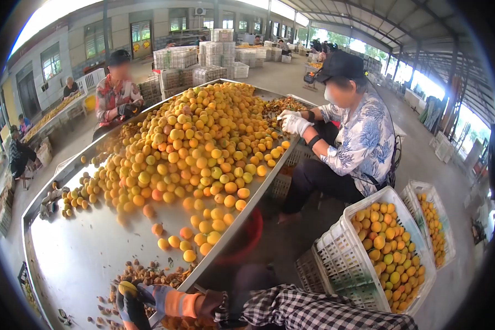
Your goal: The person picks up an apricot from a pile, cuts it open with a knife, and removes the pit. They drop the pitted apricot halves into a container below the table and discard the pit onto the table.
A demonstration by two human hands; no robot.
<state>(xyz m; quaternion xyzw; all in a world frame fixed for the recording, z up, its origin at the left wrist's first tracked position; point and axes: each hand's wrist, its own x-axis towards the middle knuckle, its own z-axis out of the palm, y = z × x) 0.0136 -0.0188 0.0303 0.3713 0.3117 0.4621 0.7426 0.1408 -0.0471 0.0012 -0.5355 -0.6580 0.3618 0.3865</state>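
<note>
Fruit at hand: one small yellow fruit (127, 289), rounded, skin dulled by a brownish cast, over the near edge of the table. Whether whole or split, cannot tell; dark glove fingers cover part of it.

Right hand (150, 296), in a grey-blue glove with orange cuff, mostly closed, fingers bent in on that fruit. Left hand (133, 314) just below it, dark-fingered, cut by the lower edge of view; cannot tell how far it is closed or whether it shares the grip.

Surface: pale metal table (91, 250) with raised rim, shiny, speckled with debris. Brown pieces (148, 273) (pit-like, some perhaps skins) lie beside the hands. Farther up, a big heap of orange-yellow fruit (195, 148), a few greenish, strays trailing toward the near side.

Room: long shed under a metal roof (390, 19), windowed wall (74, 47) at left, crates (176, 59) stacked beyond the table. Seated co-workers (357, 132) on both sides; the right-hand one wears white gloves (296, 124). White plastic crate (344, 258), fruit-filled, nearby at right.
</note>
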